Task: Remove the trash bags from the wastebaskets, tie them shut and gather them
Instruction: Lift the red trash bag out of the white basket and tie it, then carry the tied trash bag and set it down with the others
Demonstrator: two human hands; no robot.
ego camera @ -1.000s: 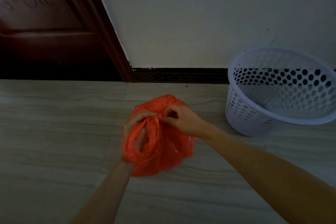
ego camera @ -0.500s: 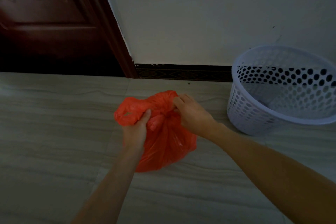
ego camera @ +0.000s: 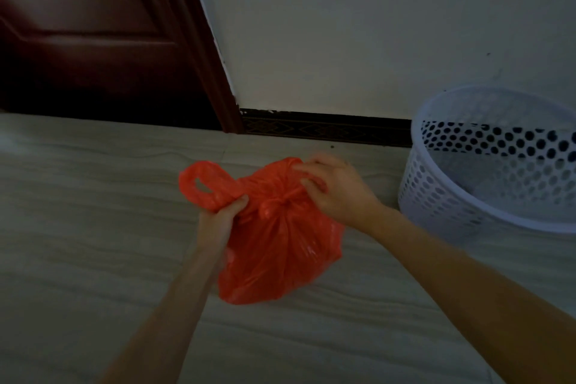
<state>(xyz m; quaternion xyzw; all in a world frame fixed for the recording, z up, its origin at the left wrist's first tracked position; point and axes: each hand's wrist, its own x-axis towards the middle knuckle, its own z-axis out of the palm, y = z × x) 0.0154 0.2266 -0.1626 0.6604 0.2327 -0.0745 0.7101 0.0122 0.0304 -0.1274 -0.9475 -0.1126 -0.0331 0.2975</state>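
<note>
Left hand (ego camera: 219, 221) grips one bag (ego camera: 277, 246) handle, right hand (ego camera: 335, 188) pinches the other; the basket (ego camera: 461, 212) stands right of them.

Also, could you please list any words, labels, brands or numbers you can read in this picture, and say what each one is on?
None can be read.
Red trash bag: plain, no print visible.
White wastebasket: no label visible.
Dark wooden door: faint carved scrollwork, too dim and blurred to read as text.
Baseboard: diamond pattern only.
</note>
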